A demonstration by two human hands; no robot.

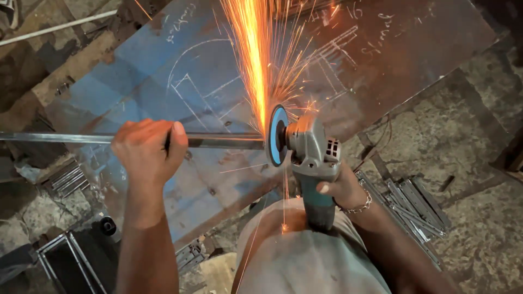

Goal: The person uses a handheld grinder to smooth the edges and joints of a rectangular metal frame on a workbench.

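Grinding through steel here: the right hand (340, 190) is wrapped around the body of the grinder (310, 158), fingers clamped on the teal grip, a bracelet (360, 205) at the wrist. The disc (277, 136) stands upright on edge, biting into the end of the bar (223, 141), and a thick fan of sparks (256, 60) shoots away from the person across the plate (163, 65).

The left hand (148, 149) is closed tight over the bar partway along, fingers curled over the top, thumb end showing at the right of the fist. The bar runs level from the left edge of the view, across the near part of the plate, to the disc; its cut end sits out beyond the plate's near edge, above the person's knee (294, 239). A few sparks drop down onto that knee.

The plate itself is blue and rusty, chalked over with lines and arcs. Short steel offcuts (417, 209) lie on the floor to the right, more to the left by a steel frame (71, 261).

For a clean cut, I'd say the disc wants to stay square to the bar with steady, light pressure, no twisting. The left grip looks firm enough to stop the bar rolling, and it sits well apart from the disc, which is sound. The knee under the cut looks like the weak point: sparks are landing there.
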